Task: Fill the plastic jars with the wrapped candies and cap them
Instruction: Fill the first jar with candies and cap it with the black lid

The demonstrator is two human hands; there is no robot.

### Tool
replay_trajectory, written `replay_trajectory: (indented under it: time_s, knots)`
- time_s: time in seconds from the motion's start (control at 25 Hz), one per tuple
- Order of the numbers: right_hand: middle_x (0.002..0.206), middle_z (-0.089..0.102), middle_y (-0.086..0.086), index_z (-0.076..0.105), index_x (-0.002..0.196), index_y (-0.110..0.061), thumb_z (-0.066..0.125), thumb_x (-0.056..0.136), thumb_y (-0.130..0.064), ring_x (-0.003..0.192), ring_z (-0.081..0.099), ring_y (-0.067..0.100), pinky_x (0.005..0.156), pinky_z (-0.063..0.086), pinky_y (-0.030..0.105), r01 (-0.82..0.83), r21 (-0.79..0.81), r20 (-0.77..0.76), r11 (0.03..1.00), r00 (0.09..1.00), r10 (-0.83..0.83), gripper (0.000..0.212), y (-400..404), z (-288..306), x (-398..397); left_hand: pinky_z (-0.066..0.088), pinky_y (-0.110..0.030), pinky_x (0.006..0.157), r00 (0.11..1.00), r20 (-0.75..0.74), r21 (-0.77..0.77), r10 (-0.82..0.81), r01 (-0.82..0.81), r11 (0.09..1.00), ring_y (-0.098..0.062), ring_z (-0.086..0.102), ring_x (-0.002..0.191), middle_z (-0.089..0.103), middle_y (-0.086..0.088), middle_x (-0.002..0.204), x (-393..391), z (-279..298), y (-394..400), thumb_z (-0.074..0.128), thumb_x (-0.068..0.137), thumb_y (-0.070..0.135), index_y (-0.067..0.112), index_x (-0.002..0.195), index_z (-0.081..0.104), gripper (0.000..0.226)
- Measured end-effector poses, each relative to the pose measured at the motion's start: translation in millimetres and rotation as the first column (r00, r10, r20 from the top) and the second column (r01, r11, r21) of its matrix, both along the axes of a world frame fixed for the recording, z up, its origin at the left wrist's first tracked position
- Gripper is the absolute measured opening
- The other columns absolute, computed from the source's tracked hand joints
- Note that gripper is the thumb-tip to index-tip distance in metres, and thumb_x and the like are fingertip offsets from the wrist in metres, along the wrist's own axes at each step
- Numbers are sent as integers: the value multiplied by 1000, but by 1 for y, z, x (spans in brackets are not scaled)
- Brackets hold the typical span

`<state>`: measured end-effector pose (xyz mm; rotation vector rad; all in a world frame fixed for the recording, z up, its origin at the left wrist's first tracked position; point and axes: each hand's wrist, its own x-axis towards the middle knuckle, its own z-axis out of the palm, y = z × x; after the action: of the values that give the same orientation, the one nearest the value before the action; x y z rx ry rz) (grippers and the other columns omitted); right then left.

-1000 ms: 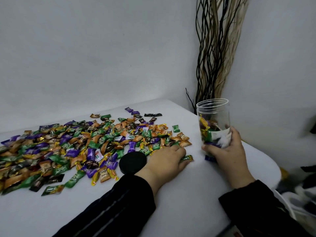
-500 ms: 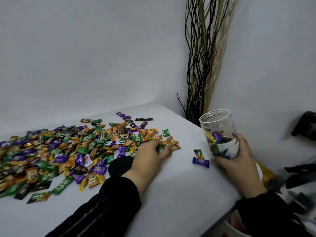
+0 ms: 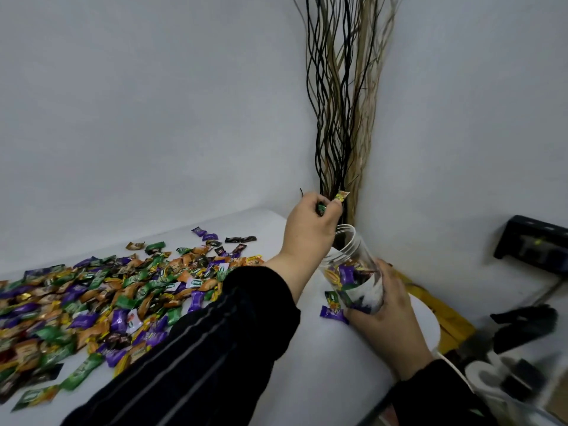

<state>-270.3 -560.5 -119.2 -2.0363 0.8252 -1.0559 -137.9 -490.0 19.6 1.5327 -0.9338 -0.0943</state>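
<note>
A clear plastic jar (image 3: 353, 265), partly filled with wrapped candies, is tilted toward the left over the white table (image 3: 307, 364). My right hand (image 3: 384, 318) grips its lower part. My left hand (image 3: 310, 229) is raised just above the jar's mouth and holds a few wrapped candies (image 3: 341, 196), one sticking out between the fingers. A wide heap of wrapped candies (image 3: 107, 296) in purple, green, orange and brown covers the table's left half. Two loose candies (image 3: 332, 305) lie on the table beside the jar. No cap shows; my left sleeve covers that part of the table.
A bundle of tall dry twigs (image 3: 344, 103) stands in the corner right behind the jar. The table's rounded right edge (image 3: 430, 327) is near my right hand. Dark, blurred objects (image 3: 528, 327) lie beyond that edge, and a black box (image 3: 534, 244) hangs at the right wall.
My left hand has left the heap, risen with candies in its fingers and moved right to just above the jar's mouth. The jar has tilted further toward it.
</note>
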Motion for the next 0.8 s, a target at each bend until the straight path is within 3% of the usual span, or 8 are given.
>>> replay_trajectory:
  time_s: [0.12,0.28,0.4,0.56,0.64,0.72,0.8]
  knots:
    - [144,45,-2,33,148,-31,86,63,-32,134,41,23,109,42,48,-3,13,17,1000,1000,3,100,0,2,-2,40,-35,63,994,94,112,52,-63,992,-21,53,74,61,-13,88,-2,-18,-5,57,88,26,16,78,51,16]
    - [142,43,-1,31,149,-30,88,67,-21,132,38,20,108,43,44,-16,3,-7,1000,1000,16,100,0,4,-1,35,-13,67,977,204,114,64,-88,990,-8,48,80,50,-1,95,-6,-29,0,61,84,19,18,73,49,16]
    - [141,43,1,31,149,-29,87,67,-19,131,39,21,108,43,45,-19,8,-9,1000,1000,19,100,-1,4,0,32,-9,71,963,266,123,36,-71,990,-7,49,84,53,-2,98,-2,-32,0,57,90,14,16,69,54,21]
    - [143,43,-2,29,150,-30,87,67,-24,133,39,19,109,42,45,-31,21,-8,999,999,31,101,-1,3,0,27,-12,87,954,300,52,23,-40,998,-9,42,102,51,1,103,-7,-39,1,34,105,34,12,95,65,40]
    - [142,45,-2,31,149,-29,87,66,-24,132,40,19,109,42,44,-38,51,5,998,999,38,100,-4,1,1,28,-9,92,981,193,-66,-12,25,997,-4,42,105,50,7,108,-5,-41,4,22,105,43,16,109,59,46]
    - [138,48,0,35,147,-27,86,64,-22,128,44,21,106,45,44,-7,62,33,998,999,5,97,-6,0,0,37,-22,100,998,58,-111,-23,29,993,-4,45,110,46,15,109,5,-55,9,26,107,36,22,111,53,31]
    - [133,51,2,39,143,-26,84,60,-22,123,47,25,102,47,45,72,53,79,996,994,-76,94,-8,-1,-1,39,-40,105,1000,10,46,8,-8,999,-18,45,118,43,13,115,18,-82,13,46,97,20,25,111,51,16]
